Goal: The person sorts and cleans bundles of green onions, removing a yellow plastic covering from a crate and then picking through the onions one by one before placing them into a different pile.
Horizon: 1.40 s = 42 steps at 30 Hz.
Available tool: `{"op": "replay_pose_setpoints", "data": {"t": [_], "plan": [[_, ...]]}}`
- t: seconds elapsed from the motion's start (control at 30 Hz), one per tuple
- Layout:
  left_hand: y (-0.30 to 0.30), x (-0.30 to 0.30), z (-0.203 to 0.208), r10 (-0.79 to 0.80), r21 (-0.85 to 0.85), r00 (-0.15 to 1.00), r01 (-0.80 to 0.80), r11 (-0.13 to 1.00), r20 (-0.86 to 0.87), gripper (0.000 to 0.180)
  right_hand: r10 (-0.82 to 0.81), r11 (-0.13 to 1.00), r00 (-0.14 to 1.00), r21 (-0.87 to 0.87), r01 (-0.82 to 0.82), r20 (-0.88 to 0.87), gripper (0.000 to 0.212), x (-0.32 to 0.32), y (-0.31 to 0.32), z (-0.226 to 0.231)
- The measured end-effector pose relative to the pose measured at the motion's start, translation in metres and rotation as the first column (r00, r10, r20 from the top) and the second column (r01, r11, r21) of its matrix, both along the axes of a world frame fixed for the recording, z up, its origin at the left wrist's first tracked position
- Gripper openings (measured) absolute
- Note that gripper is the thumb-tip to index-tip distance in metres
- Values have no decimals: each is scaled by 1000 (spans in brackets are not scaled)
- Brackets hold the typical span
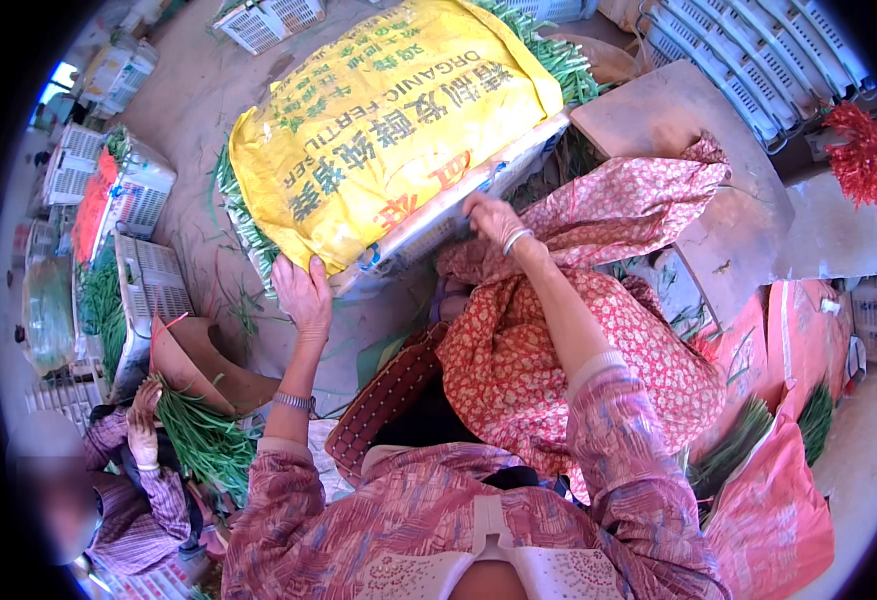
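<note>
A yellow plastic sack [358,140] with dark and red print lies over a light-coloured crate [428,238] in front of me. Long green stalks [243,215] stick out from under the sack at the left and far right ends. At the sack's near left corner my left hand [303,292] grips its edge, thumb and fingers against the corner. My right hand [495,222] is closed beside the crate's near long side, fingers curled; what they hold, if anything, is hidden. A red flowered cloth [558,350] covers my lap and spreads to the right beneath my right forearm.
A brown board [693,150] stands right of the crate, with stacked white-blue crates [748,60] and red ties [858,155] beyond. Crates of greens [153,280] line the left. A co-worker [133,490] sits lower left beside green stalks [203,440]. Pink sacks [773,500] lie right.
</note>
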<state>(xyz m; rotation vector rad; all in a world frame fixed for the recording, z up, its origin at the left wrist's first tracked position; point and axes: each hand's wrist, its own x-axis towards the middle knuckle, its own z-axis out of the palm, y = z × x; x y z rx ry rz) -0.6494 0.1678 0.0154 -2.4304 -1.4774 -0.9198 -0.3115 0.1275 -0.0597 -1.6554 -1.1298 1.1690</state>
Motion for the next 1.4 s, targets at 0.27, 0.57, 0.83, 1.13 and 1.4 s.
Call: {"op": "replay_pose_setpoints", "data": {"t": [0.27,0.57,0.83,1.13,1.4], "plan": [[0,-6,11,-33,58,997,28,998,76,30,-406,893,864,328,307,298,24,84,-16,68],[-10,-20,32,134,-421,821,139,896,555,21,-608,747,699,569,344,376,42,152,86,88],[-2,28,49,571,-560,119,432,707,813,50,-434,864,828,425,271,355,41,138,101,92],[11,16,53,657,-649,119,362,670,744,56,-445,868,796,417,270,411,47,83,100,100],[14,23,77,638,-579,42,467,668,769,41,-420,861,869,417,291,261,47,84,64,119]]}}
